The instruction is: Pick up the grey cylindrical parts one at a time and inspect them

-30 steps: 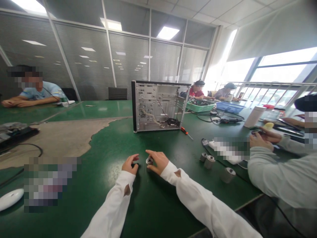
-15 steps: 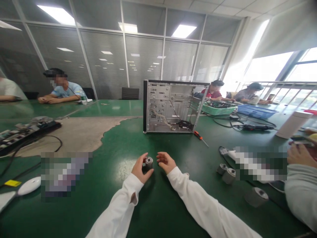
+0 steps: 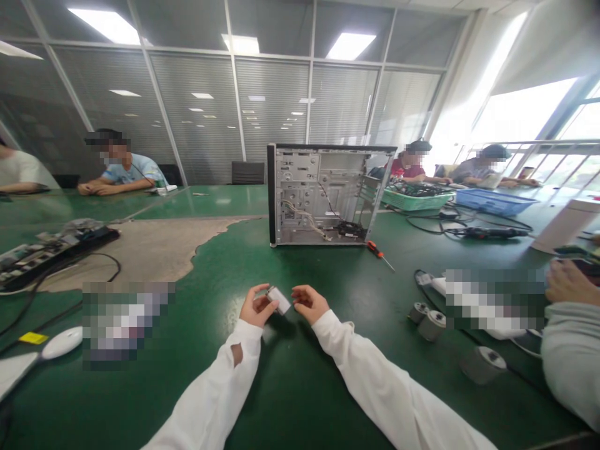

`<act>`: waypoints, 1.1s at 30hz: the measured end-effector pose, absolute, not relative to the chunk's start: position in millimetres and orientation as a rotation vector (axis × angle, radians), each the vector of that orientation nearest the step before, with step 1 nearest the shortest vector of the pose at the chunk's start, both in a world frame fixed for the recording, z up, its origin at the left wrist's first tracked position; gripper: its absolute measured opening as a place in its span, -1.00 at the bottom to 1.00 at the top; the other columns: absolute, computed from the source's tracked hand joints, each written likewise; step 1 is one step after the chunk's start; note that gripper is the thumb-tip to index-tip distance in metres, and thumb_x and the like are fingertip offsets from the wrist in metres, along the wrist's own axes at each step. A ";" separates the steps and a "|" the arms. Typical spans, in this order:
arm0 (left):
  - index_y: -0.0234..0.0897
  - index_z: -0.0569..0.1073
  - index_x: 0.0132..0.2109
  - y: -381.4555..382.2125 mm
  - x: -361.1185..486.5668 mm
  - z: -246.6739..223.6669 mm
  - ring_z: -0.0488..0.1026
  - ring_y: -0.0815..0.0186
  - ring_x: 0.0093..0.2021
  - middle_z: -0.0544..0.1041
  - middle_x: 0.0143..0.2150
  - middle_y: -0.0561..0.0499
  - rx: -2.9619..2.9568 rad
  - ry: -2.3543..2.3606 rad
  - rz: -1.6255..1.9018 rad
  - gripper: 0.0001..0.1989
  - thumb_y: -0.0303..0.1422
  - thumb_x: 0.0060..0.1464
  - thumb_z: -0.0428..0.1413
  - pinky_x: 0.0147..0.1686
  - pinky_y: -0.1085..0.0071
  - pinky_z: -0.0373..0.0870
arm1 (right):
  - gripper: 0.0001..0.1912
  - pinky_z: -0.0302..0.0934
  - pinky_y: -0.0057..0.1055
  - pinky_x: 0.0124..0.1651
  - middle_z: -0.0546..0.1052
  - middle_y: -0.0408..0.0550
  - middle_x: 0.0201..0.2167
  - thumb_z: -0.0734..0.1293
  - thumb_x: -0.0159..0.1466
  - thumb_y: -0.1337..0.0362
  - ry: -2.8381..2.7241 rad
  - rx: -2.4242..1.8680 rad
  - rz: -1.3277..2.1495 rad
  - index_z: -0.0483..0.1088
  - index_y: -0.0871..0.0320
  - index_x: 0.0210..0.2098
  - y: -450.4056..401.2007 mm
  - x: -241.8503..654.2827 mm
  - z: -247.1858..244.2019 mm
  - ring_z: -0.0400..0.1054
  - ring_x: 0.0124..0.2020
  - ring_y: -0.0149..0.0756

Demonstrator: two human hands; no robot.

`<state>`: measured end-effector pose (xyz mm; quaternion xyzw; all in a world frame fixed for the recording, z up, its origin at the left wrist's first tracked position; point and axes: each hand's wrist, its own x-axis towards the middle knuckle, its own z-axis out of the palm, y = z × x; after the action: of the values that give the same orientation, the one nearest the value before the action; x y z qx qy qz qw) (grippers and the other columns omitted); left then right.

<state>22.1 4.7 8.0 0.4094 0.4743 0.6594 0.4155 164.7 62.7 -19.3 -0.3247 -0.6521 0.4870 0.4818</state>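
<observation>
A small metal cylinder [image 3: 280, 301] is tilted over the green table [image 3: 300, 387], its pale side facing up. My left hand [image 3: 256, 306] grips it between thumb and fingers from the left. Just right of the cylinder is my right hand [image 3: 310, 304], its fingers curved and apart, holding nothing. Beyond both hands stands an open computer case [image 3: 323, 200], with cables and a dark part inside. An orange-handled screwdriver [image 3: 375, 250] lies by its lower right corner.
More metal cylinders [image 3: 432, 325] stand at the right, by a power strip and cables. A person's hand [image 3: 574, 284] is at the right edge. Green [image 3: 419, 200] and blue [image 3: 495, 201] baskets are at the back right. A circuit board strip [image 3: 56, 256] lies at left.
The cylinder was upright with its top showing; now it is tipped sideways in my left hand. My left hand has shifted slightly left. My right hand remains beside it.
</observation>
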 end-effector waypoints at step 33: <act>-0.34 0.25 -0.21 -1.1 19.8 23.0 0.47 0.33 -0.48 0.50 -0.48 -0.06 0.363 0.872 1.490 -0.77 -0.33 -0.04 0.03 -0.31 0.34 0.38 | -0.74 0.21 -0.47 -0.38 0.45 -0.10 -0.44 0.22 -0.06 0.42 -1.888 -0.875 1.020 0.34 0.20 -0.33 45.9 167.9 1.5 0.28 -0.48 -0.44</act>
<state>19.8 -1.1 23.0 0.1587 0.3817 0.6522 0.6355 167.9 45.9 1.5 -0.3458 -0.7466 0.4032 0.4006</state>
